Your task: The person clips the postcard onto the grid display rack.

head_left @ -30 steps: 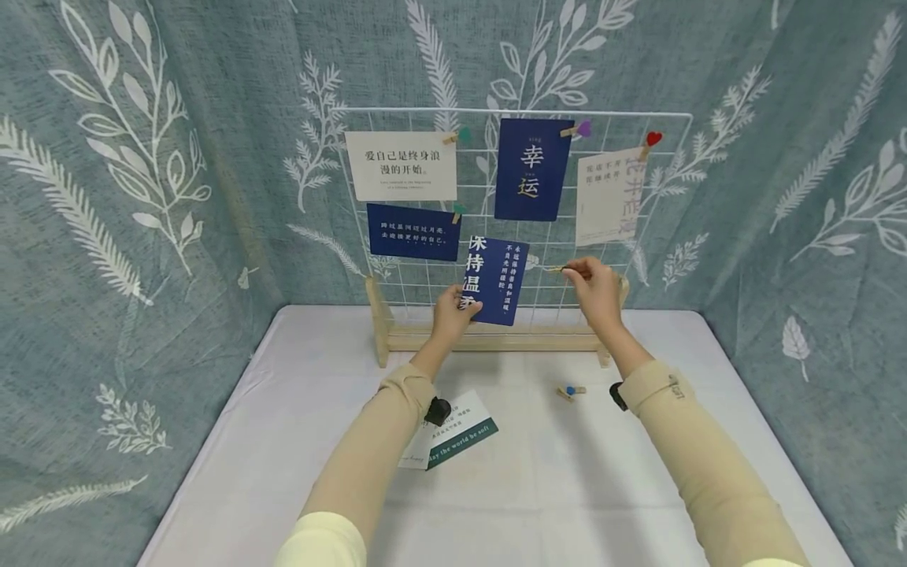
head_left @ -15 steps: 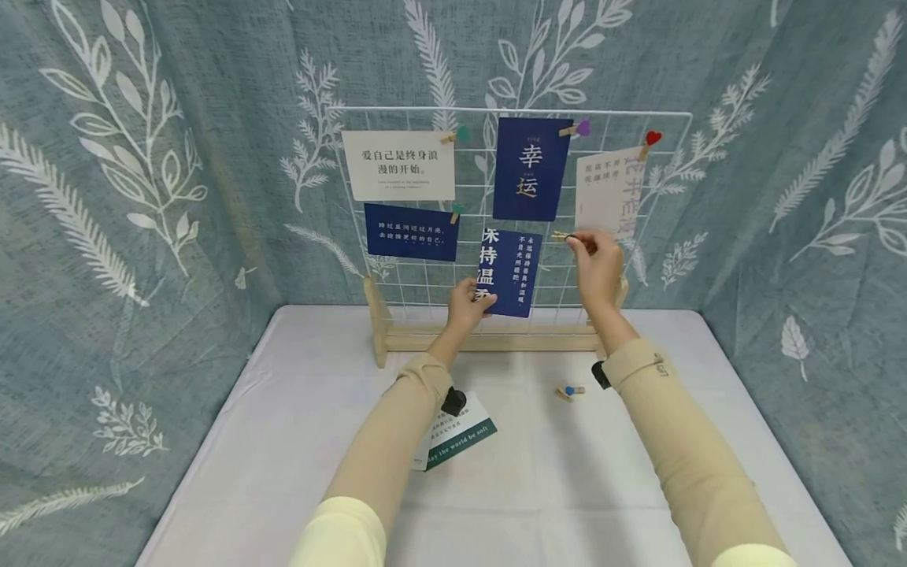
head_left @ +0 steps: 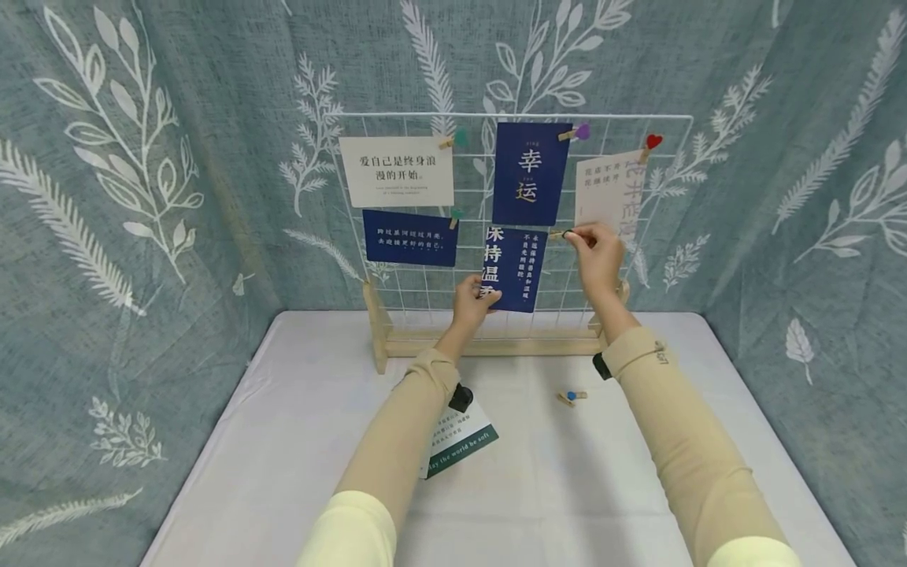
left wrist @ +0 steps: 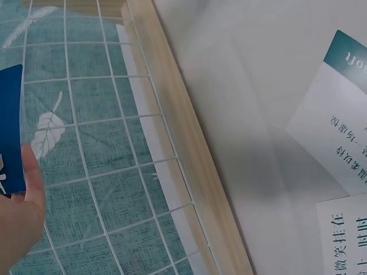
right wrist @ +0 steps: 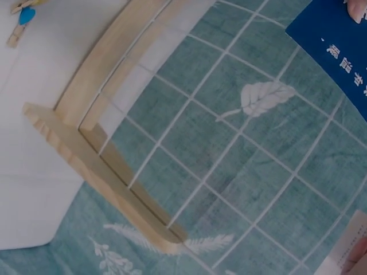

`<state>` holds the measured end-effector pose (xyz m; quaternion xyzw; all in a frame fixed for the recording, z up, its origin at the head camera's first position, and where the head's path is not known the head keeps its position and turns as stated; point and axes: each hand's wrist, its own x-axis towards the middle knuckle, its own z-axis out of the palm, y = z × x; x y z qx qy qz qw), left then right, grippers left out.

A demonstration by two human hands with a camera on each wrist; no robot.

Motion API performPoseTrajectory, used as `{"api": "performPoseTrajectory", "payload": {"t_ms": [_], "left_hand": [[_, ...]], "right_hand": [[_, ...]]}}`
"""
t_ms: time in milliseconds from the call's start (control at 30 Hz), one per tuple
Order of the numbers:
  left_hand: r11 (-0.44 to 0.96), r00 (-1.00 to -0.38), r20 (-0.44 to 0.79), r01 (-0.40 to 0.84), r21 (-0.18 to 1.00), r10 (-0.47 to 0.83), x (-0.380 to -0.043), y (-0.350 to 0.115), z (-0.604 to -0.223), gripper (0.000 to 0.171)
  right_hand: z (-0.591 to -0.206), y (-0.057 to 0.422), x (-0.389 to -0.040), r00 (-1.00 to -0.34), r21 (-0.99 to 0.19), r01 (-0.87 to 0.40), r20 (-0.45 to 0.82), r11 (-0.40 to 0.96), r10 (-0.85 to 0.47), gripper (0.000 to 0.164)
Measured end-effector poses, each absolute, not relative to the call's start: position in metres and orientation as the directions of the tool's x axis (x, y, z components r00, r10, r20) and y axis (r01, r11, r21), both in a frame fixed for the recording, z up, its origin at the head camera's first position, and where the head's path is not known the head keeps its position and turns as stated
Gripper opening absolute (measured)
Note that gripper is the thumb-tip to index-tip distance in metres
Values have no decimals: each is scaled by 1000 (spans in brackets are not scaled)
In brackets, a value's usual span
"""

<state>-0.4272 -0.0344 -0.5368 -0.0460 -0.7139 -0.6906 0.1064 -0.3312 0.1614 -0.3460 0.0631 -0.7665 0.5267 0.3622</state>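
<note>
Navy rectangular card (head_left: 512,272) pinched by left hand (head_left: 473,303) above bottom edge of white wire grid (left wrist: 75,124); right hand (head_left: 599,250) pinching wooden clip (head_left: 557,235).

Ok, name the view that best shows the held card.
The head view: nearly the whole blue card shows, with the left hand at its lower left. The left wrist view catches just a strip, the right wrist view a cropped corner.

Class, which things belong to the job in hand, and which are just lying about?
Job in hand:
blue card in left hand
clip in right hand
wire grid

Lying about:
loose printed cards
two loose clips, perhaps for later
</note>
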Motion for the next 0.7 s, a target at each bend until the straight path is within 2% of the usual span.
{"api": "performPoseTrajectory", "payload": {"t_ms": [100, 200, 233, 333, 400, 467, 567, 633, 700], "left_hand": [[38, -980, 191, 189, 981, -55, -431, -33, -537, 37], [48, -972, 229, 226, 973, -54, -441, -30, -545, 37], [65, -979, 197, 193, 979, -56, -441, -29, -543, 39], [54, -966, 251, 248, 967, -59, -446, -30, -551, 40], [83, -979, 196, 192, 978, -48, -442, -30, -545, 44], [74, -965, 257, 253, 965, -58, -444, -29, -547, 42], [118, -975, 215, 207, 971, -58, -441, -27, -541, 42], [134, -966, 242, 229, 964, -89, -440, -23, -539, 38], [160, -969, 217, 196, 967, -120, -433, -21, -530, 36]], "right_hand": [[-345, 162, -333, -736, -756, -474, 622, 452, 269, 18], [-343, 162, -335, -746, -751, -457, 615, 476, 254, 18], [-343, 162, -335, -753, -749, -452, 612, 484, 244, 18], [-341, 161, -337, -772, -750, -443, 598, 491, 217, 18], [-341, 160, -339, -778, -752, -443, 593, 488, 208, 18], [-341, 160, -340, -779, -753, -443, 592, 487, 208, 18], [-342, 158, -342, -775, -753, -437, 593, 492, 219, 17], [-343, 158, -343, -774, -753, -433, 593, 496, 224, 18], [-344, 157, -343, -772, -750, -431, 594, 501, 227, 18]]}}
